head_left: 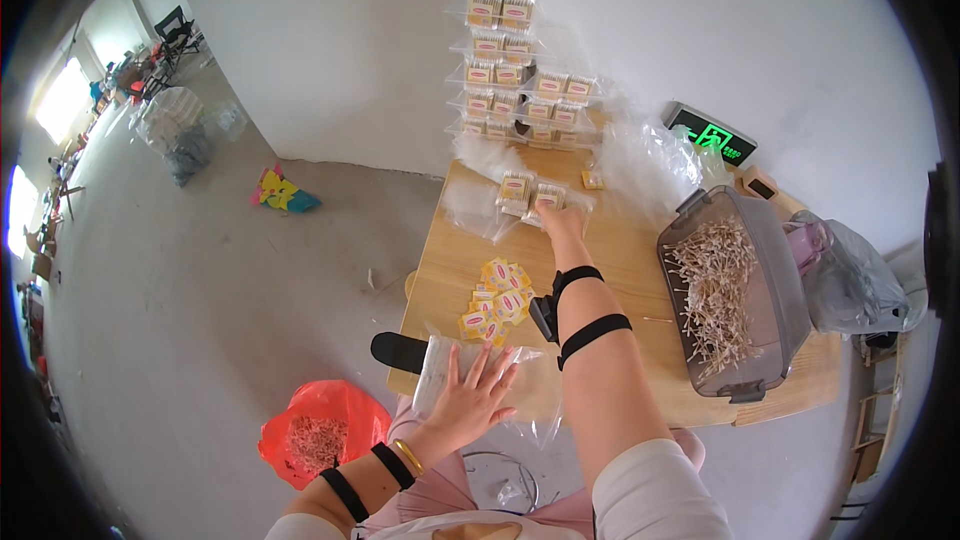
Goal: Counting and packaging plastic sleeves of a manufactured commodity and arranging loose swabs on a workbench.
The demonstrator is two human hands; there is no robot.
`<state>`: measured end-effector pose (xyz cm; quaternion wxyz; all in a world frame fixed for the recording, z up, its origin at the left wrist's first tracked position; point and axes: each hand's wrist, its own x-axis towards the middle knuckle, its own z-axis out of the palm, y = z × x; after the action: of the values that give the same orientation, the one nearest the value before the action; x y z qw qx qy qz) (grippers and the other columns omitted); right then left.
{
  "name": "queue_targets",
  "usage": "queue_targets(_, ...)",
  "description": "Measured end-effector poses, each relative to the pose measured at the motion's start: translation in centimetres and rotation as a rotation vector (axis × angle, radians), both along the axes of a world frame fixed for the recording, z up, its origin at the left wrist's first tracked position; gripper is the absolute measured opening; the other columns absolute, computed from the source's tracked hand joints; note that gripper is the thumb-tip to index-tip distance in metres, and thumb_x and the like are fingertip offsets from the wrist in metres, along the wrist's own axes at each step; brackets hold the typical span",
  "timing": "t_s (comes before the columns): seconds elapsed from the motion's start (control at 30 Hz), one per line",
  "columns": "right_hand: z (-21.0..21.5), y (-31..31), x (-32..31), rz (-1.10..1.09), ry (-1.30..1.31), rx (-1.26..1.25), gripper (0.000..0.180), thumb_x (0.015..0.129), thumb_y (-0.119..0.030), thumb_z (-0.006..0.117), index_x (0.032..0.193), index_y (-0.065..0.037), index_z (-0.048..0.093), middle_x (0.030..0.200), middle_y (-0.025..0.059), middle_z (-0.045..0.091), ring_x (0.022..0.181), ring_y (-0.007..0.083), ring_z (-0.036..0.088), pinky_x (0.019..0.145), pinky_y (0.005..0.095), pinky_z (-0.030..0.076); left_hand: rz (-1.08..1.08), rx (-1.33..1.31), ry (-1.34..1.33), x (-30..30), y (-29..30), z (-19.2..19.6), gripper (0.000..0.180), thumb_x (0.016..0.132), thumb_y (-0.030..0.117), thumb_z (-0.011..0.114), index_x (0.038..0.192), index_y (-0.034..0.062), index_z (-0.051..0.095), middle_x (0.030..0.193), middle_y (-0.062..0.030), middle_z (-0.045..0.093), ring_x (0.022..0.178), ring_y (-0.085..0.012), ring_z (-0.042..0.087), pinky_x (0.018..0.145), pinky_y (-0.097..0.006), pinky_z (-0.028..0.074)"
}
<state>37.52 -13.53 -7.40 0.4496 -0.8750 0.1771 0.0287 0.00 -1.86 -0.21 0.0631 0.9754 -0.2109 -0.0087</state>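
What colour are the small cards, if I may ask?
The cards are yellow and white with red marks; see head view.

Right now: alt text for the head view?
A person's right hand touches a swab pack toward a wooden table's far side, while the left hand lies flat over clear plastic at the near edge. Yellow-white cards lie between; a gray bin of loose swabs sits right.

Clear bags [431, 380] partly hidden under left hand [474, 403], packet stack [489, 46] cropped above

The wooden table [450, 270] bears a grey tub [778, 290], yellow cards [497, 300], clear bags [648, 165] and swab packs [515, 192].
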Motion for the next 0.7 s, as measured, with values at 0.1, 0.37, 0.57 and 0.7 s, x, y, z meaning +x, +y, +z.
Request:
queue_targets(0.1, -1.0, -5.5, 0.0, -0.003, -0.064, 0.220, 0.062, 0.075, -0.046, 0.081, 0.109, 0.005, 0.070, 0.096, 0.0165, 0.072, 0.083, 0.0251, 0.068, 0.066, 0.0379, 0.051, -0.047, -0.005, -0.041, 0.3, -1.3, -0.1, 0.072, 0.097, 0.059, 0.050, 0.150, 0.0108, 0.043, 0.163, -0.0119, 0.027, 0.151, -0.0387, 0.021, 0.112, -0.075, 0.016)
queue_targets(0.37, 7.0, -14.4, -20.7, 0.182, -0.304, 0.184, 0.057, 0.080, -0.045, 0.080, 0.103, 0.003, 0.060, 0.088, 0.0136, 0.068, 0.078, 0.0241, 0.065, 0.067, 0.0373, 0.050, 0.029, 0.072, -0.051, -0.2, -0.3, -0.6, 0.070, 0.096, 0.057, 0.051, 0.150, 0.0126, 0.045, 0.164, -0.0106, 0.027, 0.152, -0.0367, 0.018, 0.114, -0.074, 0.014)
queue_targets(0.57, 4.6, -22.8, -34.3, 0.239, -0.232, -0.558, 0.041, 0.077, -0.022, 0.078, 0.106, -0.004, 0.056, 0.102, 0.0143, 0.062, 0.099, 0.0349, 0.059, 0.087, 0.0466, 0.047, -0.008, 0.074, -0.066, -0.3, -0.5, -0.8, 0.066, 0.097, 0.053, 0.053, 0.148, 0.0121, 0.046, 0.164, -0.0142, 0.023, 0.151, -0.0369, 0.019, 0.113, -0.075, 0.015)
queue_targets(0.7, 4.9, -21.7, -36.5, 0.238, -0.294, -0.656, 0.041, 0.076, -0.021, 0.077, 0.108, -0.007, 0.056, 0.112, 0.0129, 0.060, 0.107, 0.0335, 0.055, 0.089, 0.0472, 0.044, -0.006, 0.078, -0.073, -0.3, -0.5, -1.0, 0.067, 0.097, 0.053, 0.052, 0.150, 0.0118, 0.045, 0.165, -0.0120, 0.023, 0.152, -0.0360, 0.018, 0.113, -0.074, 0.015)
